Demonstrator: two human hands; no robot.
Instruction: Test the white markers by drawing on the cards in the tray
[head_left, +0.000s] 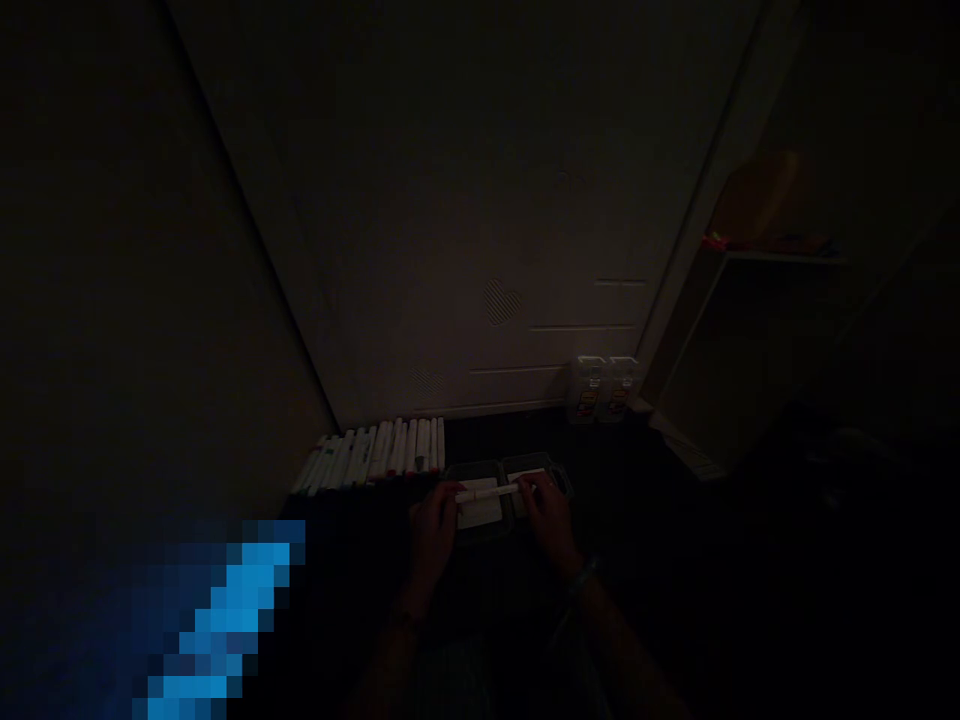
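In dim light, a slim white marker (487,493) lies level between my two hands. My left hand (435,515) pinches its left end, and my right hand (545,505) grips the right end. Below the marker sits an open plastic case (504,520) with two halves, white flat pieces (480,512) showing inside. Left of the case, several white markers (390,447) lie side by side in a row, some with coloured ends. Fine details of my fingertips are lost in the dark.
Two clear plastic containers (589,390) with labels stand against the back wall, to the right. A pale panel (480,230) with a heart shape rises behind the dark surface. A shelf unit (720,350) stands at the right. A pixelated bright blue patch covers the lower left.
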